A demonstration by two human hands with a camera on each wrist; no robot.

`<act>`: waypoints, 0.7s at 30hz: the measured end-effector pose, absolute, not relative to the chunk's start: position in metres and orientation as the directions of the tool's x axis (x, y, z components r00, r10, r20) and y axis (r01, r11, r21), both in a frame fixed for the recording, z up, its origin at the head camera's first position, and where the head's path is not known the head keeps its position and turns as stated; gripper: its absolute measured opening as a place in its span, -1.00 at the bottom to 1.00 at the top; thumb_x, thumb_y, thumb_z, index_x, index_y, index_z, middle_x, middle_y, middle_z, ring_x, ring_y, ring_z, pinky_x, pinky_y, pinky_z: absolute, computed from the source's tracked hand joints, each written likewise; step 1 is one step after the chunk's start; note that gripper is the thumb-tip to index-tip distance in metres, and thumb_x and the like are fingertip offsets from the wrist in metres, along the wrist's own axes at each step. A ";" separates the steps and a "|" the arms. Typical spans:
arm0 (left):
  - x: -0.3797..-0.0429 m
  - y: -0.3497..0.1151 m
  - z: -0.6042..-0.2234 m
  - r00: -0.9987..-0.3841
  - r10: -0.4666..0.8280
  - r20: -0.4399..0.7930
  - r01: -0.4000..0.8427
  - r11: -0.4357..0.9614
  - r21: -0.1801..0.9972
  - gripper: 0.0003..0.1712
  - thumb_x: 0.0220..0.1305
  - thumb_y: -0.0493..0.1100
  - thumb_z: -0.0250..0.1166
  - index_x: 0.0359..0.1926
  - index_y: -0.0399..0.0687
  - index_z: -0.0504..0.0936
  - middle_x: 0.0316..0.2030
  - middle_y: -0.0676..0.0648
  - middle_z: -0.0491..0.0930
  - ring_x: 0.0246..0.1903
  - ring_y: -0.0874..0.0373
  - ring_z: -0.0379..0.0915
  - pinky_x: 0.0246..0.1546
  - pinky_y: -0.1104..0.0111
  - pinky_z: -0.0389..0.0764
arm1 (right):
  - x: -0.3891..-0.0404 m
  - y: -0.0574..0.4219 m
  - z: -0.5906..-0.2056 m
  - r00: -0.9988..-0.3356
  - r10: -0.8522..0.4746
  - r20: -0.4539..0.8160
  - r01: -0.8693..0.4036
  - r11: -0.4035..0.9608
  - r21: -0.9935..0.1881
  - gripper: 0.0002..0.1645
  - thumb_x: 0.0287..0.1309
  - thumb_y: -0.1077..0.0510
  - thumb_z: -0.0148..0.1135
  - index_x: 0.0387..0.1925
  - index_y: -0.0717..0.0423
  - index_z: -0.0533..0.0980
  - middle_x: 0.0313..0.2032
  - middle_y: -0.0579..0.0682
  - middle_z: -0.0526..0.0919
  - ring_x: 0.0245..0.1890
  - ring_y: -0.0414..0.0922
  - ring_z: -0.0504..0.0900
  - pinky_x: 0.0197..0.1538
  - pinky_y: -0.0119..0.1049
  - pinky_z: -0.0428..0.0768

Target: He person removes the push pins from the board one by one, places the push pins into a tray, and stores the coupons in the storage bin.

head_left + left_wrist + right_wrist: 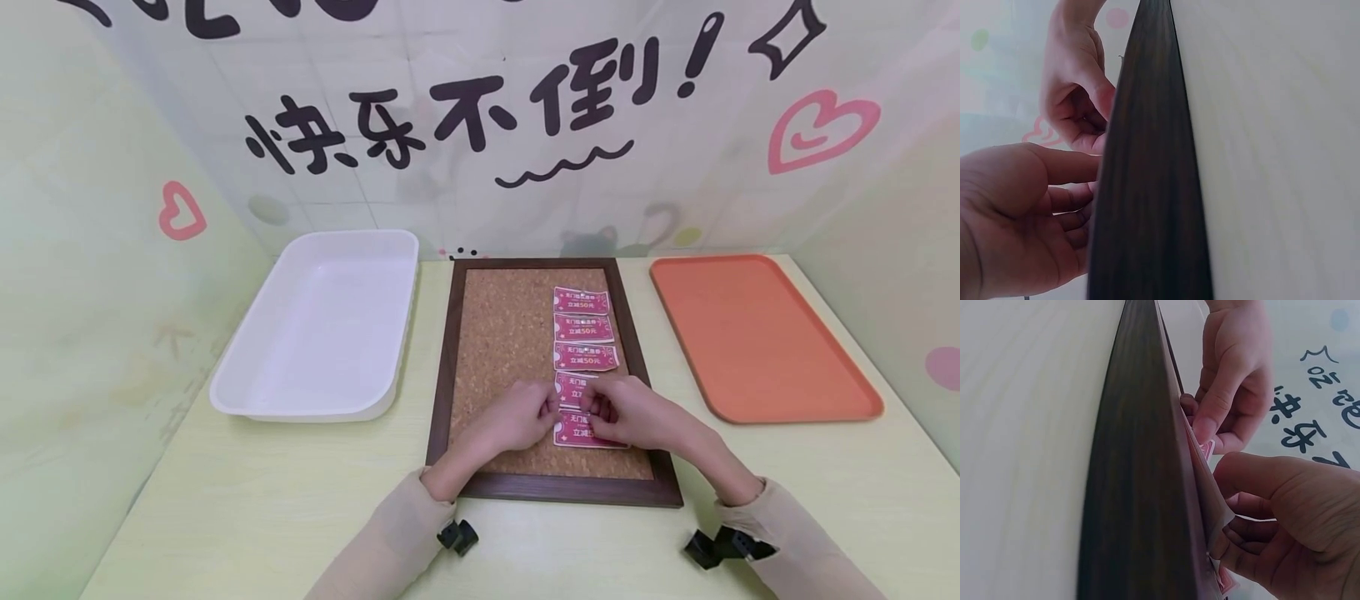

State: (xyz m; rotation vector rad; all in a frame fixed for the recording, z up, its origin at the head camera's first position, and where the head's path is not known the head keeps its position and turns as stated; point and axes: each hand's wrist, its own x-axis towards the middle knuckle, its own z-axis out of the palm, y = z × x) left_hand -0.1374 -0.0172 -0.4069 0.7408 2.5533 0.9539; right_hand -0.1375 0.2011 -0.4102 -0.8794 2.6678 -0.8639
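Note:
Several pink coupons (585,357) lie in a column along the right side of a framed cork board (504,325). On the upper ones, small pale spots show near the top middle. My left hand (525,414), thumb and fingers together, pinches the left edge of the lowest coupon (576,430). Over the right part of the lowest two coupons is my right hand (633,410), its fingers curled. In the right wrist view a coupon edge (1217,515) stands raised off the board, and the right hand's fingertips grip it. Anything small between those fingertips is hidden.
A white plastic tub (318,333) stands left of the board, and an orange tray (765,342) lies to its right. The board's dark wooden frame (570,489) rises at its edges. A printed backdrop (450,200) closes off the back of the table.

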 end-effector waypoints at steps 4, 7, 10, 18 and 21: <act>-0.138 -0.018 -0.408 -0.816 0.568 -0.106 0.359 0.642 0.678 -0.77 0.42 -0.24 0.27 -0.42 -0.04 0.47 -0.61 0.08 0.39 -0.64 0.30 0.26 -0.61 0.50 0.26 | -0.138 0.202 -0.410 -0.803 -0.596 -0.017 -0.468 0.648 -0.601 -0.77 0.02 0.33 0.46 -0.34 0.08 0.54 -0.48 -0.20 0.51 -0.48 -0.26 0.47 -0.41 -0.40 0.57; -0.138 -0.018 -0.407 -0.814 0.571 -0.105 0.359 0.637 0.682 -0.77 0.42 -0.24 0.27 -0.42 -0.04 0.47 -0.61 0.08 0.38 -0.64 0.30 0.26 -0.60 0.50 0.25 | -0.139 0.202 -0.409 -0.801 -0.599 -0.024 -0.462 0.642 -0.611 -0.77 0.01 0.33 0.46 -0.35 0.08 0.54 -0.49 -0.20 0.51 -0.48 -0.25 0.48 -0.41 -0.40 0.57; -0.138 -0.019 -0.406 -0.812 0.574 -0.106 0.356 0.630 0.690 -0.78 0.42 -0.25 0.27 -0.41 -0.05 0.47 -0.61 0.08 0.39 -0.64 0.30 0.26 -0.60 0.50 0.26 | -0.140 0.203 -0.409 -0.798 -0.602 -0.027 -0.459 0.637 -0.620 -0.77 0.01 0.34 0.46 -0.35 0.09 0.55 -0.49 -0.20 0.51 -0.49 -0.25 0.48 -0.42 -0.40 0.57; -0.138 -0.019 -0.406 -0.810 0.577 -0.105 0.353 0.622 0.699 -0.79 0.42 -0.27 0.26 -0.41 -0.06 0.47 -0.61 0.07 0.39 -0.64 0.30 0.26 -0.60 0.51 0.25 | -0.140 0.204 -0.409 -0.793 -0.609 -0.018 -0.468 0.629 -0.621 -0.78 0.01 0.34 0.46 -0.34 0.10 0.55 -0.48 -0.20 0.52 -0.49 -0.27 0.48 -0.43 -0.40 0.57; -0.139 -0.019 -0.407 -0.807 0.581 -0.107 0.351 0.619 0.703 -0.78 0.42 -0.26 0.26 -0.40 -0.05 0.47 -0.61 0.07 0.39 -0.64 0.30 0.26 -0.60 0.50 0.26 | -0.139 0.205 -0.405 -0.792 -0.610 -0.012 -0.466 0.618 -0.633 -0.80 0.03 0.34 0.44 -0.34 0.11 0.56 -0.48 -0.21 0.53 -0.48 -0.28 0.49 -0.42 -0.40 0.57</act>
